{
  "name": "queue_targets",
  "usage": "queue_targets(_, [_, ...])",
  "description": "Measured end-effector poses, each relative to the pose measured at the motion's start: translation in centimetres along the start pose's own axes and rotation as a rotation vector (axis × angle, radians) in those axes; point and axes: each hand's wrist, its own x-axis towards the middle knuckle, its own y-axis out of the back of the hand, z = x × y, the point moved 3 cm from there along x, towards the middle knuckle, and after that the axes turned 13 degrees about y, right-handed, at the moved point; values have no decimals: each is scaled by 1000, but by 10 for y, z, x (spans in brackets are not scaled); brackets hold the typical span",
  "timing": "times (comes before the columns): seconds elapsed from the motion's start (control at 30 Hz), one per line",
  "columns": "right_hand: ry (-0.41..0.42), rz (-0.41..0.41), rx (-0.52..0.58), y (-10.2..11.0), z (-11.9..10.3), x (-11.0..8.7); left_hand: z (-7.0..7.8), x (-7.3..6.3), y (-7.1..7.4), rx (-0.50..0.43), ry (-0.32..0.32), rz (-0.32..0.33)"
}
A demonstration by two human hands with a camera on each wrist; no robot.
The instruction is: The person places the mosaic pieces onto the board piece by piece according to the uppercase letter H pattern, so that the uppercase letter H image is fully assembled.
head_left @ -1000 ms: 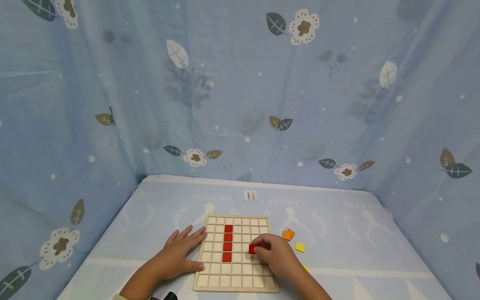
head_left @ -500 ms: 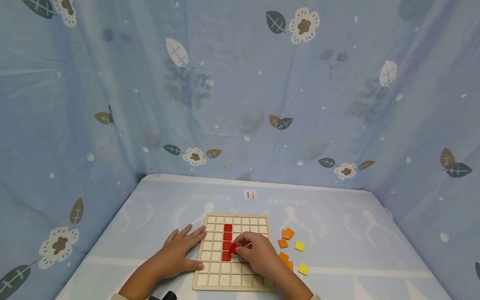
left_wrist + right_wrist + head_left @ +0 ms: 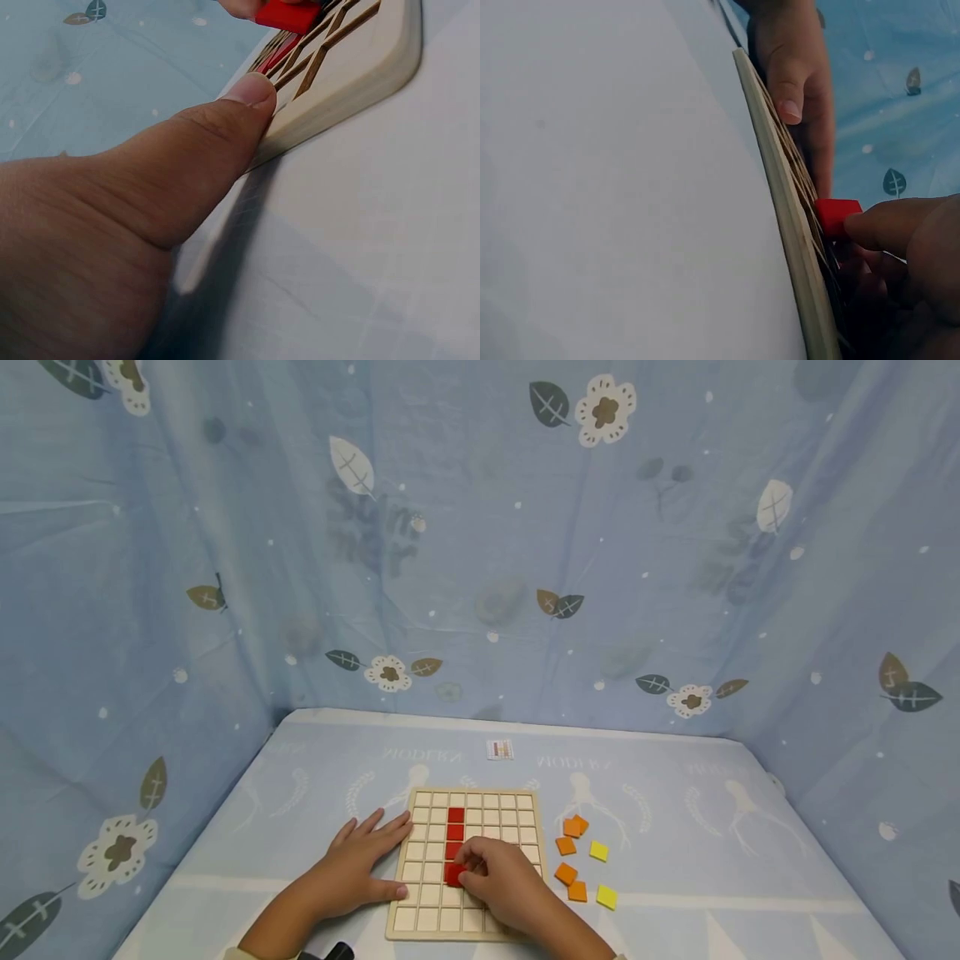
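Observation:
A wooden grid board [image 3: 465, 935] with pale square cells lies on the table. Red square tiles [image 3: 455, 832] fill a short column left of its middle. My right hand [image 3: 506, 877] pinches another red tile [image 3: 453, 877] between thumb and fingers, overlapping the column's near end in the head view. The right wrist view has this red tile [image 3: 835, 217] tilted, close over the grid. My left hand [image 3: 363, 867] lies with spread fingers along the board's left edge, its thumb [image 3: 251, 90] on the rim.
Several orange tiles [image 3: 566, 874] and two yellow tiles [image 3: 607, 897] lie loose right of the board. A small printed card [image 3: 499, 750] sits behind it. Patterned blue curtains [image 3: 480, 568] stand around the table. A black object [image 3: 341, 952] shows at the bottom edge.
My right hand has carried the red tile leftward across the board, then slightly nearer, to the column's near end. More orange and yellow tiles are uncovered. My left hand has stayed put.

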Motion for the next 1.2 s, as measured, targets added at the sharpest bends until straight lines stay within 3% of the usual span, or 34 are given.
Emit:
queue_targets(0.5, [36,-87,-56,-3,-6,-3,1,0,1,-2,-1,3])
queue_targets(1.2, [105,-132,-156,-8,-5,-2,-1,-2,1,-14,-18,2])
